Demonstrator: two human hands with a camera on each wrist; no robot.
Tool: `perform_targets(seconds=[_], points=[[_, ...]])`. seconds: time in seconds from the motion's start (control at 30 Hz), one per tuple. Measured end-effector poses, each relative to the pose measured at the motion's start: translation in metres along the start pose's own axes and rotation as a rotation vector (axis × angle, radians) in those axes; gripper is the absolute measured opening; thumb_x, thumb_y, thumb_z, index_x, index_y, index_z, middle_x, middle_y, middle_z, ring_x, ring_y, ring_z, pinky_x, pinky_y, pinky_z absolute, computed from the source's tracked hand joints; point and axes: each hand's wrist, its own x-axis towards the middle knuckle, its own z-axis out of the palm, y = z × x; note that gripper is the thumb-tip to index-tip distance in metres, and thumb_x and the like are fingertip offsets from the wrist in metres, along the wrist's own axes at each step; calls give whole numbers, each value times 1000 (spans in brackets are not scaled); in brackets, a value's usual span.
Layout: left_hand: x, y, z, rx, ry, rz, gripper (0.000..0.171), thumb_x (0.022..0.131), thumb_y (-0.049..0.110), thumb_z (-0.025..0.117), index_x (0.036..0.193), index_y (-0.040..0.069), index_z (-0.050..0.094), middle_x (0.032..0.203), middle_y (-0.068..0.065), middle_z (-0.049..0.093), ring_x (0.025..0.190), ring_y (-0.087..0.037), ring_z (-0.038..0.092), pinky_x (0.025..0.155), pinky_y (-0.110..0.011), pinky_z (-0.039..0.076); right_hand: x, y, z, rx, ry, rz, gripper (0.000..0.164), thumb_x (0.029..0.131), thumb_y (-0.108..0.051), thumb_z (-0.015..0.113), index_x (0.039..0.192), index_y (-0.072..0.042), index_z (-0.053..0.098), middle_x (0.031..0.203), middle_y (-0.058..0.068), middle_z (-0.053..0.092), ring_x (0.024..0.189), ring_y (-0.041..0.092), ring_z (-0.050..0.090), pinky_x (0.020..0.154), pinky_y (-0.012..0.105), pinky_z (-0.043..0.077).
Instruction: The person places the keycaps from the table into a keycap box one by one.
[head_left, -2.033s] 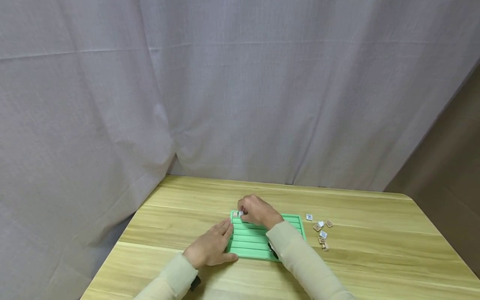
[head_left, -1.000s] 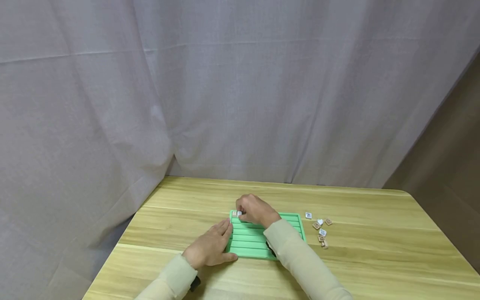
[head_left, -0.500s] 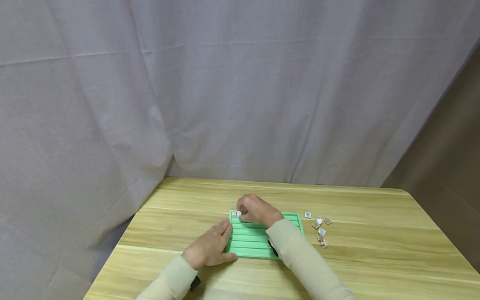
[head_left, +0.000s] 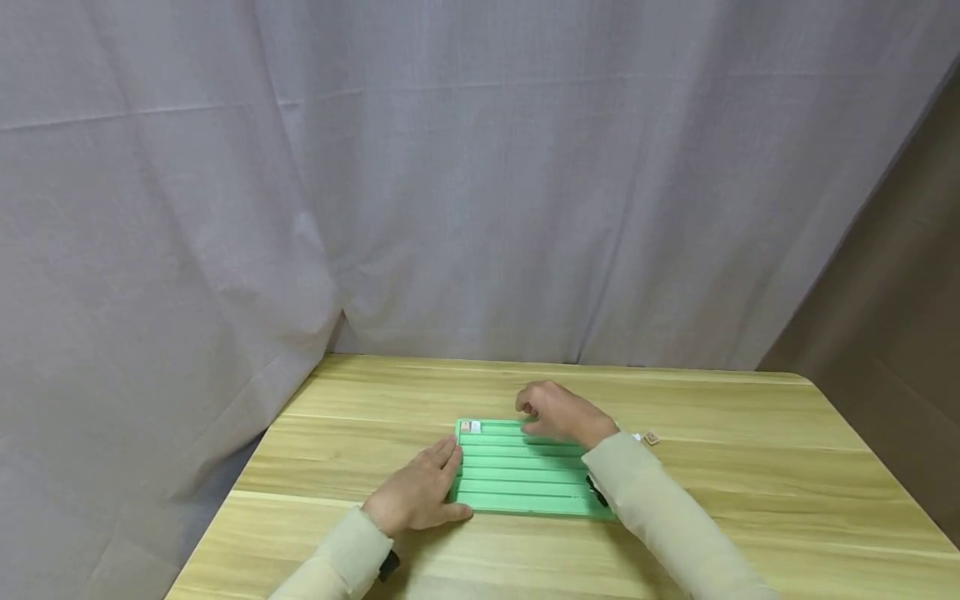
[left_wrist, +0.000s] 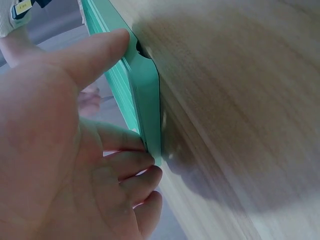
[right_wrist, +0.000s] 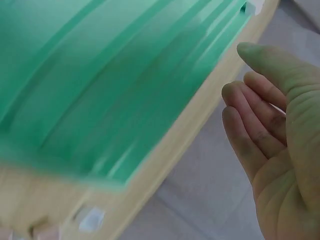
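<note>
At the far left corner of the green tray (head_left: 510, 487): a tan tile (head_left: 465, 427) and a white tile (head_left: 476, 427) are seated side by side in the farthest groove, the white one to the right

Right hand (head_left: 562, 414): the white tile, pinched a moment ago, has been let go, and the hand has been carried rightward along the tray's far side

Right grip: nothing is held; a modest gap is left between thumb and fingertips, as shown from the right wrist

Left hand (head_left: 418, 492): the tray's left edge is touched by thumb and fingers, nothing being pinched; its position has hardly been altered

Loose tiles: a loose tan tile (head_left: 651, 438) is seen on the table (head_left: 787, 500), with a white one partly visible beside it; the rest are now screened by the right sleeve (head_left: 667, 517)

Meaning: the second tile's placing is judged finished, the right hand being freed while the tray appears to be steadied by the left
</note>
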Motion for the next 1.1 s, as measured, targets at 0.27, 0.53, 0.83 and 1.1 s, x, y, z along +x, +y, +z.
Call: perform_targets(seconds=[0.27,0.53,0.83,1.1], points=[[0,1,1,18,1,0,94,99,54,69,162,-5,33,174,-22,25,162,-36,29,132,-49,31,-39,22,-24,-50,-11,-25,18,93,-5,79,109,0,74,107,13,75,93,22,71,78,31,62],[2,0,2,34,9,3,94,99,54,69,162,-5,33,174,-22,27,162,-35,29,132,-48,31,-73,39,-43,-98,-10,-69,13,88,0,82,99,-1,74,94,10,74,83,19,69,70,25,60],[2,0,3,19,2,-5,94,99,55,68,163,-5,32,174,-22,25,162,-35,28,133,-48,31,-99,53,-47,-129,-41,-72,31,82,5,82,75,-13,58,76,-2,63,70,2,49,59,19,47],[1,0,2,13,-1,0,94,99,54,68,162,-6,32,174,-23,25,162,-35,28,132,-49,31,-111,59,-39,-105,-92,-5,28,81,9,81,79,-12,63,79,-3,67,72,3,56,60,18,53]])
